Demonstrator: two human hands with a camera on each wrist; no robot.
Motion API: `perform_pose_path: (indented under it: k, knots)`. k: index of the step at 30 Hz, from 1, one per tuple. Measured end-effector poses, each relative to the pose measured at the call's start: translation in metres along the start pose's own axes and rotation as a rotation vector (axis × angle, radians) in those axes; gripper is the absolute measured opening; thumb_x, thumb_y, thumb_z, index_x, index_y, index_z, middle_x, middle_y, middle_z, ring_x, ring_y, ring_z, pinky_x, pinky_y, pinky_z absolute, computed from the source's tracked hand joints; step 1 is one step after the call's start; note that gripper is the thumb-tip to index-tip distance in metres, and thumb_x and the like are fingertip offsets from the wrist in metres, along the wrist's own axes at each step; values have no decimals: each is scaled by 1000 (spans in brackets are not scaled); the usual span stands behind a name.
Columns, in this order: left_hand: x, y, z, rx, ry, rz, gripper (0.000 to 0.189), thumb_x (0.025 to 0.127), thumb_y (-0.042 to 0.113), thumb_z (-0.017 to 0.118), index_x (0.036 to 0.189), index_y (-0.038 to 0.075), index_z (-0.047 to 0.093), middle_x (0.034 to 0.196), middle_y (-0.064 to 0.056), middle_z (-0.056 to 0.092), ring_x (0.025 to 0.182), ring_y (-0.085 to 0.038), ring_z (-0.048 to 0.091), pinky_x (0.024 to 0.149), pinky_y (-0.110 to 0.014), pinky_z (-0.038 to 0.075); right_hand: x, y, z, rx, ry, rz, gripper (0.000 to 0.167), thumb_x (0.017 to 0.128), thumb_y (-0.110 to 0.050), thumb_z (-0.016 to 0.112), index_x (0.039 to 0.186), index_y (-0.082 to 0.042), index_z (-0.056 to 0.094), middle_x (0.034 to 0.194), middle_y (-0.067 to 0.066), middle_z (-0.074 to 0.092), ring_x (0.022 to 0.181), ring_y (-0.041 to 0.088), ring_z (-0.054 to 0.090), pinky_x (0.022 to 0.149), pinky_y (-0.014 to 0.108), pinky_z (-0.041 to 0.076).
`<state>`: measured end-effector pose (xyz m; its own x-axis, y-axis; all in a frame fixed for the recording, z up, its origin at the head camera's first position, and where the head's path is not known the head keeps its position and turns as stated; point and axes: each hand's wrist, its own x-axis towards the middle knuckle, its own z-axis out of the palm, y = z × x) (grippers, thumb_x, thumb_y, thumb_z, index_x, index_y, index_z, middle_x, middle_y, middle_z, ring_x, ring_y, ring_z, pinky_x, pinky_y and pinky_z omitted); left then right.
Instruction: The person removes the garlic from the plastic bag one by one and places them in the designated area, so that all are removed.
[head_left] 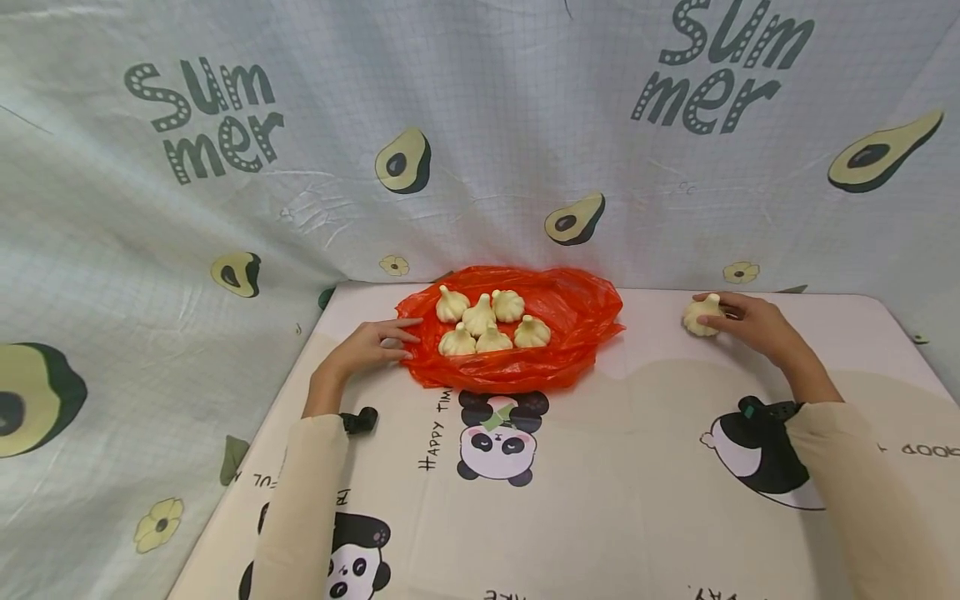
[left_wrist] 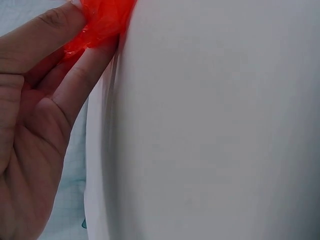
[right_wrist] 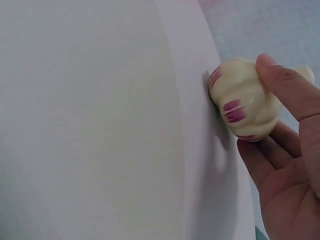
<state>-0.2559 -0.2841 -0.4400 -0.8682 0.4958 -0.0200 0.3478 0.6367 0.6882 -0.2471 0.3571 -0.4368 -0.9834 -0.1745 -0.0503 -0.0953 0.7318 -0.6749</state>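
In the head view my right hand (head_left: 753, 323) holds a garlic bulb (head_left: 701, 317) at the table's far right side. The right wrist view shows that bulb (right_wrist: 245, 100) between thumb and fingertips, cream with purple-pink streaks and close over the table. A crumpled red plastic bag (head_left: 517, 371) lies opened at the back middle. Several more garlic bulbs (head_left: 478, 315) sit inside it, stems mostly up. At the bag's left edge is my left hand (head_left: 367, 346). From the left wrist, red plastic (left_wrist: 107, 22) shows gripped between thumb and fingers, with some fingertips hidden behind it.
The table (head_left: 600, 500) has a pale cover printed with pandas and lettering. Behind and to the left hangs a light curtain (head_left: 480, 225) with avocado and "summer" prints, close to the table's back edge. A dark wrist strap (head_left: 360, 421) sits at the left sleeve.
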Motion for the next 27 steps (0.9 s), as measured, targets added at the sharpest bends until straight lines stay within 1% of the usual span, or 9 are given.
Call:
perform_pose_path:
  k: [5, 9, 13, 16, 18, 21, 23, 25, 27]
  knots:
    - [0, 0, 1, -3, 0, -11, 26, 90, 4, 73, 116, 4, 77, 147, -9, 57, 141, -33, 45, 110, -49, 43, 0, 0, -1, -6, -32, 16, 64, 101, -44, 61, 150, -4, 46, 153, 34, 39, 139, 56, 36, 105, 72, 34]
    - [0, 0, 2, -8, 3, -16, 26, 90, 4, 73, 116, 4, 77, 148, -9, 57, 142, -33, 44, 112, -50, 40, -3, -1, -4, 7, -49, 10, 69, 102, -42, 61, 157, -9, 36, 160, 31, 28, 142, 58, 30, 107, 75, 30]
    - [1, 0, 2, -9, 4, -17, 26, 90, 4, 73, 116, 4, 77, 148, -8, 57, 143, -33, 43, 114, -50, 39, -9, -6, -9, 36, 1, -15, 72, 102, -39, 62, 161, -13, 30, 163, 28, 23, 143, 57, 29, 104, 78, 29]
    - [0, 1, 2, 4, 2, -5, 26, 90, 3, 72, 116, 4, 77, 148, -9, 56, 143, -34, 43, 114, -51, 38, -13, -13, -13, 45, 54, -36, 72, 101, -38, 63, 160, -13, 31, 162, 27, 27, 142, 54, 32, 106, 74, 32]
    - [0, 1, 2, 6, 3, 2, 26, 90, 3, 72, 116, 3, 77, 148, -11, 56, 142, -35, 43, 115, -52, 37, -16, -19, -16, 38, 92, -62, 71, 100, -36, 65, 159, -12, 34, 160, 25, 32, 142, 52, 34, 109, 65, 35]
    - [0, 2, 1, 3, 5, 9, 26, 91, 3, 72, 116, 1, 76, 147, -13, 56, 142, -37, 43, 115, -54, 36, -20, -27, -20, 35, 145, -126, 66, 99, -30, 68, 156, -10, 40, 156, 24, 39, 141, 48, 37, 114, 34, 38]
    - [-1, 2, 0, -5, 6, 4, 26, 91, 3, 72, 116, 1, 76, 147, -14, 56, 142, -38, 43, 116, -55, 35, -23, -32, -20, 35, 179, -163, 64, 99, -28, 68, 155, -11, 43, 154, 23, 42, 141, 42, 39, 110, 16, 37]
    - [0, 2, 0, -2, 4, 1, 26, 91, 4, 72, 116, 1, 76, 147, -14, 56, 142, -38, 43, 116, -55, 35, -26, -38, -20, 40, 204, -198, 62, 99, -25, 69, 154, -12, 45, 153, 22, 44, 144, 29, 40, 103, 3, 34]
    - [0, 2, 0, 7, 1, -3, 26, 91, 4, 73, 117, 2, 76, 148, -13, 56, 142, -37, 43, 116, -54, 35, -28, -46, -19, 38, 228, -238, 60, 97, -20, 71, 152, -13, 47, 152, 20, 47, 142, 9, 41, 101, 0, 32]
